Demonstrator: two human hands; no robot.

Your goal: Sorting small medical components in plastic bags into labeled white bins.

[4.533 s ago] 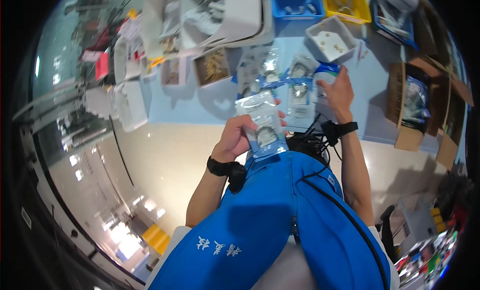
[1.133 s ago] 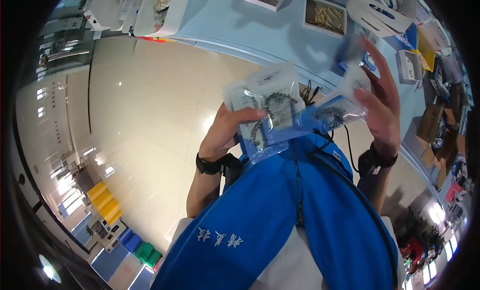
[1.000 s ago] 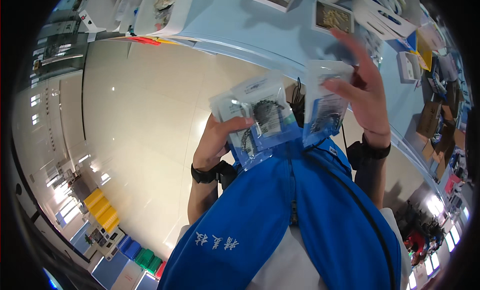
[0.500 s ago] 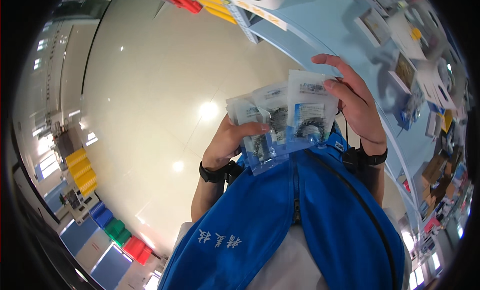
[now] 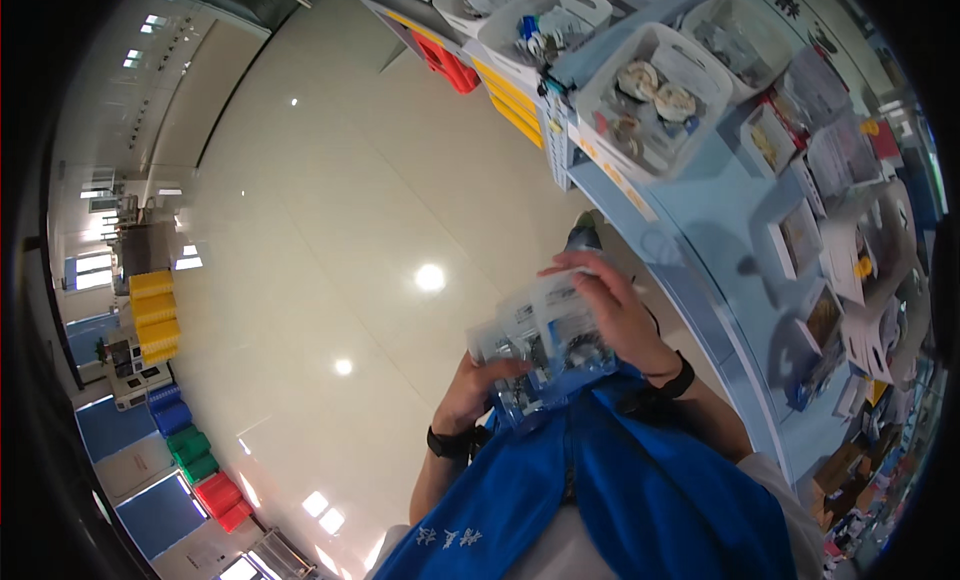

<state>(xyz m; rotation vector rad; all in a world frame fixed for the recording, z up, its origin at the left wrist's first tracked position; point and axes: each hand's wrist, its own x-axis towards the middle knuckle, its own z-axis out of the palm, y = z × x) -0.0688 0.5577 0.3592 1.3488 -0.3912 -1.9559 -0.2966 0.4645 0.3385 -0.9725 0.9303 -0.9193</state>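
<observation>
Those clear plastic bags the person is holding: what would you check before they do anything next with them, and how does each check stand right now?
1. Left hand grips the stack of clear bags from below: ok.
2. Right hand rests on top of the stack: ok.
3. Bags squared up in one neat pile: not ok, they fan out unevenly.
4. What is inside each bag can be told: cannot tell, the picture is blurred there.
5. Light blue bench within reach on the person's right: ok.
6. White bin on the bench has room: cannot tell.
</observation>
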